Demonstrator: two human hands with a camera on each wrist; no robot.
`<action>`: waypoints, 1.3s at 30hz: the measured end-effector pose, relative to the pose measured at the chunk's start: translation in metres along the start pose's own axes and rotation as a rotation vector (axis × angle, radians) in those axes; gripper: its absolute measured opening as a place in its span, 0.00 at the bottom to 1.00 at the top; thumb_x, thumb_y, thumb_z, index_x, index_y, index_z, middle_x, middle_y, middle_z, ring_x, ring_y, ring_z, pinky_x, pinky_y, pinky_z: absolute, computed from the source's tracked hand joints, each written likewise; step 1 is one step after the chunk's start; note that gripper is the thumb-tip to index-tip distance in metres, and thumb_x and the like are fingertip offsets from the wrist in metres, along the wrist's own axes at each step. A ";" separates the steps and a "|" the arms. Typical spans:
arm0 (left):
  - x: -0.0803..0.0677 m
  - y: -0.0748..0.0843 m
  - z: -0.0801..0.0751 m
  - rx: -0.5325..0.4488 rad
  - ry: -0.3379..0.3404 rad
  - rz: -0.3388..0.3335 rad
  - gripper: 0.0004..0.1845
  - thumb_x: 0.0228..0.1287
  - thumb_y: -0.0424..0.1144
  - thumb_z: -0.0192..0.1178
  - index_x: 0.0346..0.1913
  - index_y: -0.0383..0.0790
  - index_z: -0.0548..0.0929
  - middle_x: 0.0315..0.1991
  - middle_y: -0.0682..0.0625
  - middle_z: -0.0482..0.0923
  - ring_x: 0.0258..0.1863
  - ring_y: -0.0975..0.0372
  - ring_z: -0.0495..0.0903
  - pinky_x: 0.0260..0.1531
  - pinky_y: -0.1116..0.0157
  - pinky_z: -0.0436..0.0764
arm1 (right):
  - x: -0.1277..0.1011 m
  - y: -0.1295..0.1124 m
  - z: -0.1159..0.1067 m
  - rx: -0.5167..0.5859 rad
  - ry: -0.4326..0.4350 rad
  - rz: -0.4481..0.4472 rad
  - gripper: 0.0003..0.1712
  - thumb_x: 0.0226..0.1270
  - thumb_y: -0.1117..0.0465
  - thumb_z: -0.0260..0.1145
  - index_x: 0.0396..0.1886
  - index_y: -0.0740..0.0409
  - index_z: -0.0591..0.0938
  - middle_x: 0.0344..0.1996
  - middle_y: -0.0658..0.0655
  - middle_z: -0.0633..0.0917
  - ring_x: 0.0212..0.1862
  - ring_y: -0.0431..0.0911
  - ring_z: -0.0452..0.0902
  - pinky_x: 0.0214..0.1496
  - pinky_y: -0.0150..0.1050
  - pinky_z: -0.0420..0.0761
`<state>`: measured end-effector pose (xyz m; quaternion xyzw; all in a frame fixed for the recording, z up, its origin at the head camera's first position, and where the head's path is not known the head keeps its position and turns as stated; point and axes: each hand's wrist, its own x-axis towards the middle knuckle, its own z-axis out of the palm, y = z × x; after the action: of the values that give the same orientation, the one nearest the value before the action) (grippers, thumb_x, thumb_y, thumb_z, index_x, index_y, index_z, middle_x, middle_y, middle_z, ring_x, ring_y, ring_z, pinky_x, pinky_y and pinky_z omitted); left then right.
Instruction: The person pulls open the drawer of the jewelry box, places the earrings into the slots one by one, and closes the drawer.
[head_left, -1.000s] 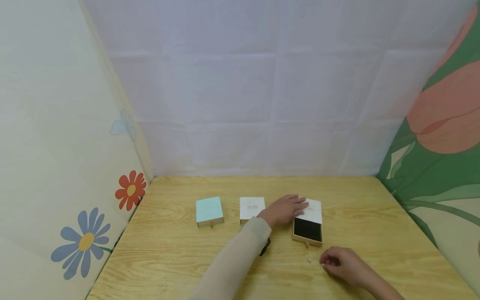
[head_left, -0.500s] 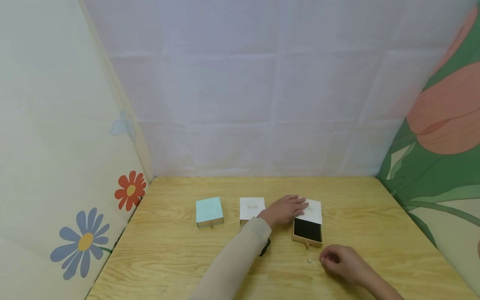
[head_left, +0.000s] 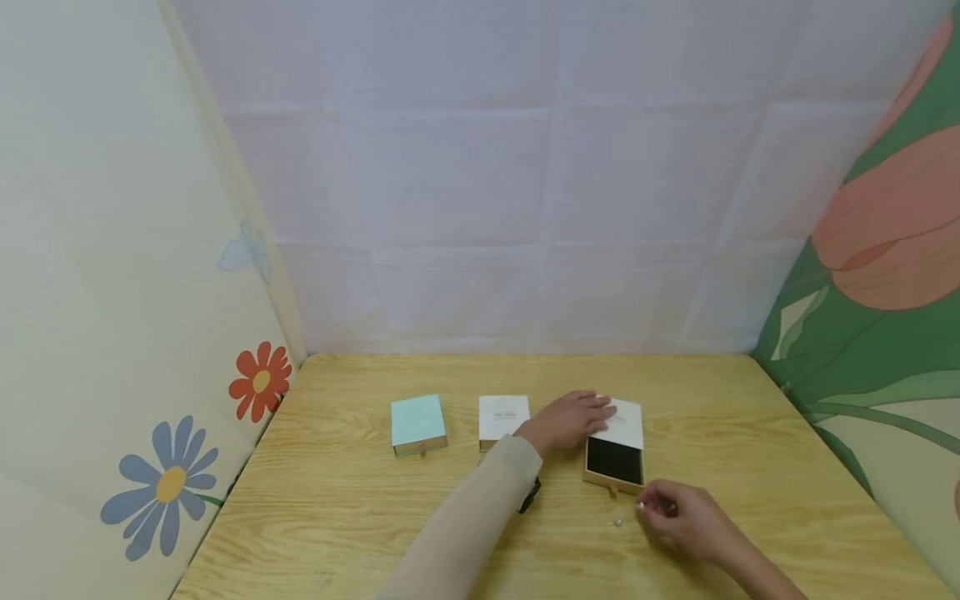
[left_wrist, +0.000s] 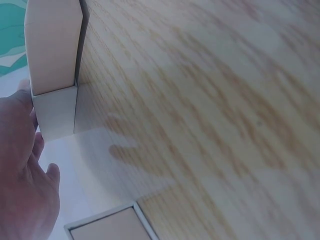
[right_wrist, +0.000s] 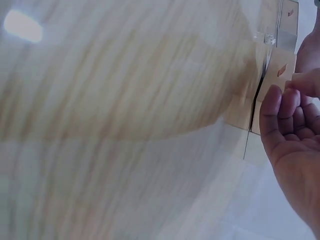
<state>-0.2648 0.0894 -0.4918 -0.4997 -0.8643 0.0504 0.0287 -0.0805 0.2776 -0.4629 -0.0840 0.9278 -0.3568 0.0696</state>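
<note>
My left hand (head_left: 566,421) rests its fingers on the white sleeve (head_left: 622,423) of the right-hand drawer box. Its tan drawer (head_left: 613,481), lined in black, is pulled out toward me. In the left wrist view the hand (left_wrist: 25,165) lies along the sleeve's side (left_wrist: 55,112). My right hand (head_left: 690,521), near the drawer's front right corner, pinches a tiny shiny piece (head_left: 641,505) between thumb and fingertips; its kind is too small to tell. Another small sparkling piece (head_left: 617,523), like jewellery, lies on the table in front of the drawer.
A mint-green drawer box (head_left: 418,423) stands shut at the left. A second white box (head_left: 504,417) is beside it, partly behind my left forearm. All stand on the wood-grain table (head_left: 337,500), with a white cloth backdrop (head_left: 450,208) behind.
My right hand has shifted slightly up and toward the drawer, still pinching the tiny piece. The left hand and the boxes stay where they were.
</note>
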 end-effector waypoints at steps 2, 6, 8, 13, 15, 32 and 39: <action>0.000 0.000 0.000 -0.002 -0.001 0.000 0.27 0.85 0.51 0.30 0.81 0.54 0.54 0.81 0.58 0.52 0.80 0.65 0.51 0.79 0.68 0.45 | 0.000 -0.001 0.000 0.007 0.010 0.001 0.06 0.62 0.65 0.71 0.40 0.58 0.85 0.29 0.49 0.82 0.32 0.34 0.74 0.34 0.30 0.81; -0.001 0.001 0.000 -0.006 -0.002 -0.002 0.27 0.85 0.51 0.30 0.81 0.53 0.54 0.81 0.58 0.52 0.80 0.65 0.51 0.79 0.68 0.45 | 0.002 -0.006 -0.001 -0.009 0.045 0.014 0.05 0.64 0.64 0.71 0.40 0.56 0.85 0.30 0.47 0.83 0.33 0.33 0.75 0.37 0.30 0.82; -0.001 0.001 -0.002 -0.007 -0.004 -0.001 0.27 0.85 0.51 0.30 0.81 0.53 0.55 0.81 0.57 0.52 0.80 0.65 0.51 0.79 0.67 0.46 | 0.004 -0.008 -0.002 -0.016 0.068 0.015 0.05 0.65 0.63 0.71 0.40 0.55 0.86 0.31 0.46 0.83 0.34 0.33 0.76 0.38 0.30 0.82; -0.002 0.001 -0.004 -0.019 0.001 0.002 0.27 0.86 0.50 0.30 0.81 0.53 0.56 0.80 0.57 0.53 0.80 0.64 0.52 0.79 0.68 0.46 | 0.007 -0.011 -0.001 -0.021 0.128 -0.068 0.04 0.64 0.64 0.71 0.39 0.55 0.86 0.31 0.45 0.84 0.34 0.31 0.76 0.36 0.31 0.83; -0.002 0.001 -0.004 -0.022 0.002 0.001 0.27 0.86 0.51 0.30 0.81 0.53 0.56 0.80 0.57 0.53 0.80 0.64 0.52 0.79 0.68 0.46 | 0.009 -0.010 0.000 -0.027 0.154 -0.105 0.03 0.65 0.65 0.71 0.38 0.55 0.86 0.30 0.45 0.85 0.33 0.30 0.76 0.36 0.31 0.83; -0.003 0.001 -0.004 0.026 0.013 0.028 0.27 0.86 0.49 0.30 0.81 0.52 0.56 0.80 0.57 0.53 0.79 0.65 0.52 0.79 0.67 0.47 | 0.028 -0.023 -0.002 -0.039 0.165 0.053 0.05 0.66 0.62 0.71 0.40 0.57 0.88 0.30 0.47 0.82 0.32 0.37 0.73 0.33 0.31 0.76; -0.005 0.002 -0.005 0.145 0.002 0.049 0.27 0.86 0.48 0.30 0.81 0.52 0.55 0.81 0.57 0.52 0.80 0.67 0.50 0.79 0.66 0.47 | 0.040 -0.022 -0.001 -0.073 0.156 0.078 0.06 0.64 0.60 0.73 0.39 0.56 0.90 0.31 0.50 0.82 0.35 0.43 0.73 0.35 0.37 0.74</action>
<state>-0.2601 0.0869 -0.4872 -0.5175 -0.8457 0.1131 0.0643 -0.1177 0.2538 -0.4502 -0.0223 0.9453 -0.3254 0.0077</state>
